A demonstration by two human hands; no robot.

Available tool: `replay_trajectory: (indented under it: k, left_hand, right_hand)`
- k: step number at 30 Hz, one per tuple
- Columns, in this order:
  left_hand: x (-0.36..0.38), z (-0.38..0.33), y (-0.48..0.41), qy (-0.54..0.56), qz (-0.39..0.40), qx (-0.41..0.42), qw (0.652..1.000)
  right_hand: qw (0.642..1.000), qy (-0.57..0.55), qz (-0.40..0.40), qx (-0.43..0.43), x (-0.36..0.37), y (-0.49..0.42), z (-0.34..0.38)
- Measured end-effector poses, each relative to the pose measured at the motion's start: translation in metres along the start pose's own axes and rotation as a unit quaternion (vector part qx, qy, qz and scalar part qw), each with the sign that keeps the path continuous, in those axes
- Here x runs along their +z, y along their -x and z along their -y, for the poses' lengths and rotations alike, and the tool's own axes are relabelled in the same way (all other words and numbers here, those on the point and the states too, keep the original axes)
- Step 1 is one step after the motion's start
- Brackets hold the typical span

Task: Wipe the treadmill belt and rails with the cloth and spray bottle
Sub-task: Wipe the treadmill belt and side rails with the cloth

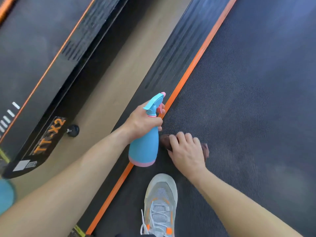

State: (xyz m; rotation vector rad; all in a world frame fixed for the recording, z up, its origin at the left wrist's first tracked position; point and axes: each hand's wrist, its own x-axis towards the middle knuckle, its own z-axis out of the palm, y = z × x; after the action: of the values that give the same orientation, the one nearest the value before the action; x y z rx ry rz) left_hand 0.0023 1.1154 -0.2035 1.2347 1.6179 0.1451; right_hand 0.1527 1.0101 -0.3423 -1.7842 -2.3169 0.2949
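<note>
My left hand (142, 121) grips the neck of a blue spray bottle (145, 146) with a pink base and pink trigger, held upright over the treadmill's orange-edged left rail (174, 62). Its nozzle points up and away along the rail. Just right of the bottle, my right hand (186, 151) presses a dark brown cloth (165, 141) flat on the dark textured belt (248, 100), close to the orange strip. The cloth shows only at the fingertips and at the hand's right edge.
My grey sneaker (160, 202) stands on the belt just behind my hands. A strip of tan floor (106, 93) separates this treadmill from a second one (42, 48) on the left, which has an orange stripe, a label and a small black foot (73, 130).
</note>
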Motion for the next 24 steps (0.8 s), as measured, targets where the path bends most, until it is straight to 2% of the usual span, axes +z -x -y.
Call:
replay_trajectory:
  k: [2, 3, 7, 10, 14, 21, 24]
  left_hand:
    - [-0.001, -0.008, 0.010, 0.001, -0.005, -0.012, 1.000]
    - [-0.002, -0.011, 0.015, -0.003, -0.003, -0.015, 1.000]
    - [-0.010, -0.029, 0.046, -0.047, 0.010, -0.019, 0.999]
    - [-0.017, -0.035, 0.065, -0.075, 0.025, -0.019, 0.997]
    - [-0.015, -0.042, 0.068, -0.094, 0.059, -0.014, 0.994]
    - [0.015, -0.029, 0.033, -0.107, 0.065, 0.037, 0.991]
    - [0.021, -0.020, 0.024, -0.081, 0.060, 0.054, 0.993]
  right_hand:
    - [0.999, 0.007, 0.006, -0.051, -0.001, -0.005, -0.015]
    - [0.999, 0.022, -0.001, -0.031, -0.002, -0.017, -0.025]
    - [0.980, 0.008, -0.038, 0.195, -0.018, -0.056, -0.056]
    - [0.962, -0.002, -0.020, 0.274, -0.025, -0.020, -0.036]
    - [0.978, 0.003, 0.020, 0.209, -0.015, 0.023, -0.026]
    - [0.985, 0.002, -0.029, 0.168, -0.007, 0.018, -0.035]
    - [0.994, 0.022, -0.037, 0.105, -0.011, 0.011, -0.051]
